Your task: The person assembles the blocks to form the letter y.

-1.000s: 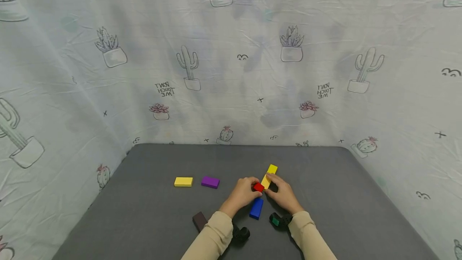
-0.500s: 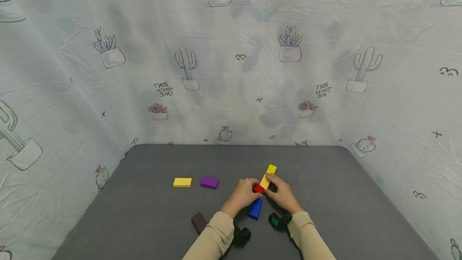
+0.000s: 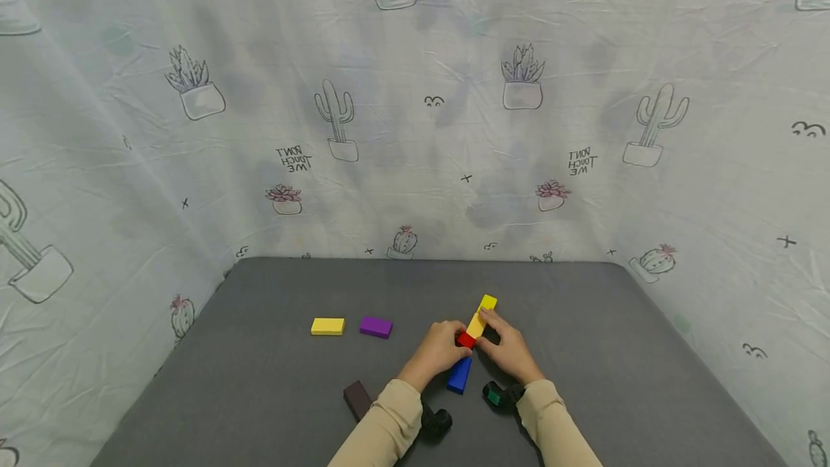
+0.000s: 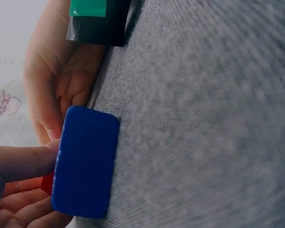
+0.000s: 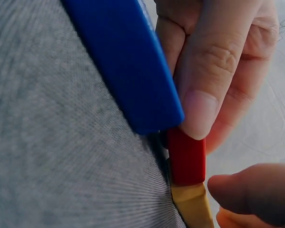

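Observation:
In the head view, my left hand pinches a small red block between thumb and fingers. My right hand has thumb and fingers around a yellow block, with more yellow showing beyond the fingertip. Red and yellow blocks meet end to end, as the right wrist view shows at the red block and the yellow block's edge. Just on the near side of the red one lies a blue block, its end partly behind the left thumb. Seen from the left wrist, the blue block hides most of the red.
Farther left on the grey table lie another yellow block and a purple block. A dark brown block is partly covered by the left sleeve. Black wrist devices hang under both wrists. A cactus-print curtain surrounds the table.
My left hand and the red block have shifted very slightly right, up against the yellow block. The right hand and the other blocks stay essentially where they were.

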A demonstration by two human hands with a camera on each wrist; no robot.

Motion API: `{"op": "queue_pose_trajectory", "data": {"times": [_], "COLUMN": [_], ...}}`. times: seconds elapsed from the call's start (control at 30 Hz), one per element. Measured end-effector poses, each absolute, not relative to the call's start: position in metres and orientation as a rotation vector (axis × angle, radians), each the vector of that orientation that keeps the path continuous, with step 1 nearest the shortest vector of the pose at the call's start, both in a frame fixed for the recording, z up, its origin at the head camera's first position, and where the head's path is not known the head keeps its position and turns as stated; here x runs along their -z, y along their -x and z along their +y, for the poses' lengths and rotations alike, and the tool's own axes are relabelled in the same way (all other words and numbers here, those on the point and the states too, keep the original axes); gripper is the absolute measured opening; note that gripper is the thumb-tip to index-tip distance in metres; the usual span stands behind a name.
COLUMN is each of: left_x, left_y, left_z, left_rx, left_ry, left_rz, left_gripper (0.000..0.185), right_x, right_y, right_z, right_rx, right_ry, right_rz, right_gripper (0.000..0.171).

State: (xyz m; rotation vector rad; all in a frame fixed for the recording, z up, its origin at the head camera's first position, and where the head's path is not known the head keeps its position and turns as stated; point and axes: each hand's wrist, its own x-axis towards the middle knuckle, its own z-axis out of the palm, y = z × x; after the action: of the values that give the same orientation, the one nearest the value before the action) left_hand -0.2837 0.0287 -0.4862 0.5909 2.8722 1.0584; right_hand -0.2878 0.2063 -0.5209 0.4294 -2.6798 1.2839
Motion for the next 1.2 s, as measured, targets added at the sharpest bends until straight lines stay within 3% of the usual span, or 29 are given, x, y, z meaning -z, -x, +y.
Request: {"op": "queue_pose_trajectory", "data": {"times": [0.57, 1.2], "left_x": [0.480, 0.477], "left_y": [0.284, 0.280], "left_z": [0.033, 0.015], "left_rx": [-1.002, -0.980], "left_ry": [-0.528, -0.623], "left_rz": [2.842, 2.709], "left_gripper": [0.037, 0.045], "right_x": [0.519, 0.520], "right_y": [0.288, 0.288], "right_z": [0.203, 0.201], "right_rx": [-1.239, -1.167], "right_ry": [-0.442, -0.426], "right_rz": [-2.705, -2.750], "right_gripper": [0.056, 0.071]}}
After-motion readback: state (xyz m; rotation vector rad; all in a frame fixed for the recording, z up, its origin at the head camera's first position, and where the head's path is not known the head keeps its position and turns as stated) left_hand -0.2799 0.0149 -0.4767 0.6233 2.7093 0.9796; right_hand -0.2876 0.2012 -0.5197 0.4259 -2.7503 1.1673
